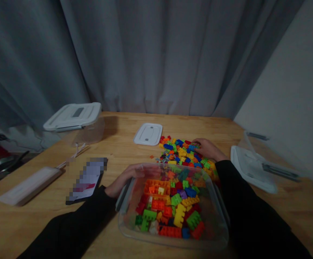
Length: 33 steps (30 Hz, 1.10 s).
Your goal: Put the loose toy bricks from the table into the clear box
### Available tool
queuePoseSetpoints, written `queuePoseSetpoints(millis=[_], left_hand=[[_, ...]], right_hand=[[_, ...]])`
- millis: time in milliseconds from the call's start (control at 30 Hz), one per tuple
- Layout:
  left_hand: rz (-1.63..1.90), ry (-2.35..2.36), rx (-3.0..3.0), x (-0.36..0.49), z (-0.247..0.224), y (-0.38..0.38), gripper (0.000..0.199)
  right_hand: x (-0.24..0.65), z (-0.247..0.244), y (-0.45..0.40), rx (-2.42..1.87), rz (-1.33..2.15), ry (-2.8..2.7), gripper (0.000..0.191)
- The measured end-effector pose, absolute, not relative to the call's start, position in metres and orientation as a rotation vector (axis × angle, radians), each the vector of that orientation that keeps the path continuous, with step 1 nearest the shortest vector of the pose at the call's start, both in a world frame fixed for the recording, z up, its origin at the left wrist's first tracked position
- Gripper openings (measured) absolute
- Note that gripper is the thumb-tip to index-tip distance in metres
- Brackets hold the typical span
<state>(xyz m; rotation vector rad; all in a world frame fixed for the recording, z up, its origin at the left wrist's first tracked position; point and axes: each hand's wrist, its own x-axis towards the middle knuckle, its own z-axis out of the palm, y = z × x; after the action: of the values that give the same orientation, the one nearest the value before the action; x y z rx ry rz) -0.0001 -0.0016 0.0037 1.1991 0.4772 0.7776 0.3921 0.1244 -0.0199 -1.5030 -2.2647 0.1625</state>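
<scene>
So, your left grip [126, 176] touches the far left corner of the clear tub [213, 212], close before you, and your right grip [209, 148] reaches over the brick pile [182, 153] beyond; whether either closes on anything, I cannot tell. A hasty sweep could scatter the small pieces [168, 157], and your right sleeve [248, 212] could jog the tub. Bare bench [124, 154] lies between phone [87, 183] and white lid [148, 133]; another clear box [253, 169] crowds your right

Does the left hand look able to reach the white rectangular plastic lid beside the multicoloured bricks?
Probably yes: bare wooden tabletop lies between the left hand and that white lid, though the hand may first have to leave the clear plastic box.
</scene>
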Motion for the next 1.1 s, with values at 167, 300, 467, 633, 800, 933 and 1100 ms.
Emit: queuePoseSetpoints(millis=[167,300,467,633,800,933,1100], left_hand=[[0.76,0.454,1.195,-0.002,-0.003,0.001,0.051],[0.748,0.456,1.168,-0.002,-0.007,0.002,0.052],[0.735,0.431,1.197,-0.003,-0.007,0.003,0.053],[0.728,0.454,1.232,-0.006,-0.007,0.004,0.052],[0.738,0.448,1.219,-0.006,-0.007,0.004,0.052],[0.757,0.461,1.195,-0.005,-0.009,0.003,0.052],[0.745,0.449,1.199,-0.003,-0.007,0.003,0.052]], right_hand=[[0.39,-0.015,0.12,-1.518,0.158,-2.25,0.031],[0.388,-0.013,0.117,-1.53,0.165,-2.234,0.032],[0.388,-0.009,0.118,-1.55,0.188,-2.236,0.035],[0.389,0.0,0.114,-1.57,0.196,-2.23,0.036],[0.383,0.013,0.106,-1.554,0.18,-2.233,0.037],[0.376,0.027,0.099,-1.502,0.112,-2.254,0.035],[0.365,0.043,0.089,-1.435,0.076,-2.277,0.035]])
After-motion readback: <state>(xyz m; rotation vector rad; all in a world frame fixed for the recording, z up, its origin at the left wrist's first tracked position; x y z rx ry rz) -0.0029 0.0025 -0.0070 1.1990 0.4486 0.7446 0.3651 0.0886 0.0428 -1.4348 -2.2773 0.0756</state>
